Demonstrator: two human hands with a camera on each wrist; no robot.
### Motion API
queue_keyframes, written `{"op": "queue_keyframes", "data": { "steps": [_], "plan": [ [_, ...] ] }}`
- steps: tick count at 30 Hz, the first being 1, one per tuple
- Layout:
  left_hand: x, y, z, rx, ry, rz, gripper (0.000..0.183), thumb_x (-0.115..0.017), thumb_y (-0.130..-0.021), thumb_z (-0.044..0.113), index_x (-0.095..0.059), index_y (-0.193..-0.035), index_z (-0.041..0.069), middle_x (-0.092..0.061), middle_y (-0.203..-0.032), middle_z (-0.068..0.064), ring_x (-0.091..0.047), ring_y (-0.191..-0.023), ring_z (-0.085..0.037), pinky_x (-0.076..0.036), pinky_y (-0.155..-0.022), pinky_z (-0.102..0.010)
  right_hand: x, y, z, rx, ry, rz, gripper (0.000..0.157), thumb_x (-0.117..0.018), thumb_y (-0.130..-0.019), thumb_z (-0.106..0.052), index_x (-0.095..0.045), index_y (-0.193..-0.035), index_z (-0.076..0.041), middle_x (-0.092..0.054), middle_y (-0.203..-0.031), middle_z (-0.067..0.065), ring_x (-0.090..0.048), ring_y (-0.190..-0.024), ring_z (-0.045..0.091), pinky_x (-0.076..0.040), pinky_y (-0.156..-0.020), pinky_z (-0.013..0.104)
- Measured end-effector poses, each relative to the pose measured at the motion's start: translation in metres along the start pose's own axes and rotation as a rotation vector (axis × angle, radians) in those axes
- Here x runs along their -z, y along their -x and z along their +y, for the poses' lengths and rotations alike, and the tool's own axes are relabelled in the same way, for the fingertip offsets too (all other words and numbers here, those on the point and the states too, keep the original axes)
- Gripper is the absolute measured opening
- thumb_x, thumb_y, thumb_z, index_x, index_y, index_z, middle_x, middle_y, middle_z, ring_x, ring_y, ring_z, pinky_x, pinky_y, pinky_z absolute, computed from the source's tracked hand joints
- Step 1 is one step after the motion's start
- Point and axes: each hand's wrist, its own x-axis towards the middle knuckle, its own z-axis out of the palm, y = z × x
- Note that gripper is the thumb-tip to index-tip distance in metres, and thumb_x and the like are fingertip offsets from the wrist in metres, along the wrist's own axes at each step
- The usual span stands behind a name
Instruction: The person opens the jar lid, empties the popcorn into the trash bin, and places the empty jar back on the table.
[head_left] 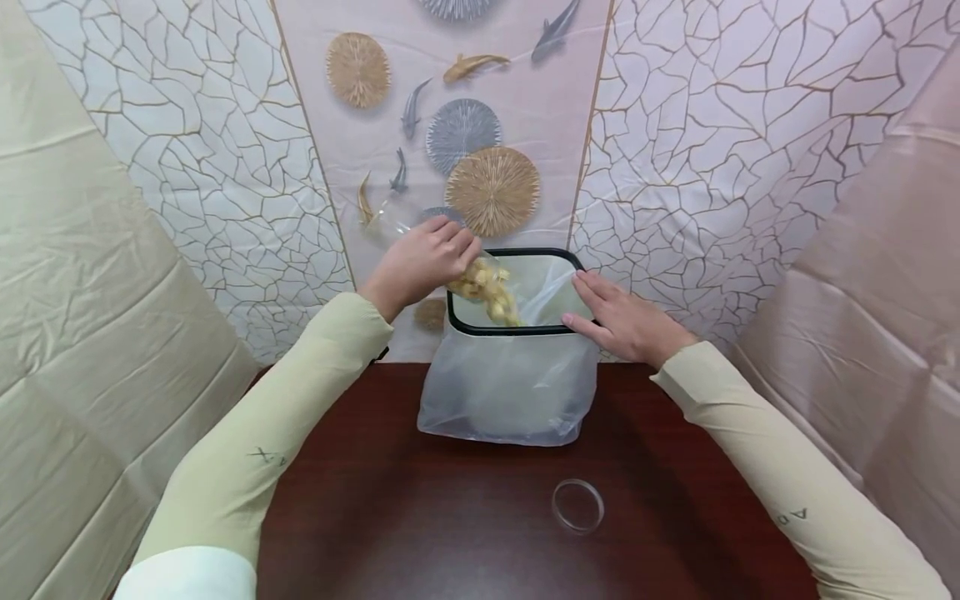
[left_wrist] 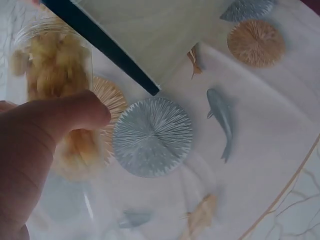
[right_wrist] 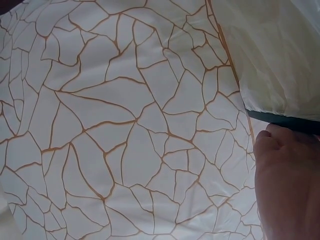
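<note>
A clear jar (left_wrist: 75, 195) lies tilted mouth-down in my left hand (head_left: 429, 260), whose fingers and thumb curl round its side. Yellow lumpy pieces (head_left: 491, 292), resembling popcorn, fill its lower part and spill past its mouth. Below is a white trash bin with a black rim (head_left: 517, 331), lined with a translucent plastic bag (head_left: 510, 387) folded down over the outside. At the bin's right side, my right hand (head_left: 633, 321) grips the rim, thumb toward the near corner and index finger toward the far one. Knuckles show at the rim in the right wrist view.
On the dark red-brown table (head_left: 420, 517), a clear round lid (head_left: 577, 506) lies nearer to me, right of the middle. Patterned cloth (head_left: 697, 150) hangs right behind the bin. Beige fabric (head_left: 82, 292) closes in both sides.
</note>
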Motion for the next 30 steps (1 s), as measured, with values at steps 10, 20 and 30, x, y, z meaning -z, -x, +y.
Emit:
{"op": "queue_keyframes", "data": {
  "steps": [10,20,30],
  "plan": [
    [-0.002,-0.021,-0.004,-0.171,-0.204,0.15,0.025,-0.048,-0.106,0.001,-0.073,-0.105,0.005,-0.073,-0.092,-0.007,-0.068,-0.088,-0.023,-0.055,-0.092,-0.034,-0.001,-0.001,-0.001,0.007,0.014,0.019,0.084,-0.035,-0.11,-0.059,-0.017,-0.168,0.0,-0.016,-0.176,0.022,-0.019,-0.163,0.043,-0.024,-0.13,0.059],
    [-0.001,-0.02,-0.003,-0.127,-0.129,0.113,0.023,-0.048,-0.106,0.002,-0.071,-0.111,0.002,-0.074,-0.101,-0.009,-0.071,-0.097,-0.024,-0.056,-0.094,-0.035,-0.003,-0.001,0.002,-0.003,0.003,0.029,0.083,-0.036,-0.11,-0.058,-0.018,-0.168,-0.001,-0.017,-0.176,0.021,-0.018,-0.163,0.042,-0.024,-0.13,0.059],
    [-0.001,0.002,0.012,0.193,0.363,-0.068,0.042,-0.063,-0.083,-0.01,-0.064,-0.124,-0.002,-0.074,-0.124,-0.017,-0.071,-0.119,-0.035,-0.052,-0.112,-0.046,-0.001,-0.001,0.0,-0.004,0.002,0.029,0.083,-0.037,-0.11,-0.056,-0.018,-0.167,0.0,-0.017,-0.176,0.022,-0.02,-0.163,0.043,-0.025,-0.13,0.059]
  ]
}}
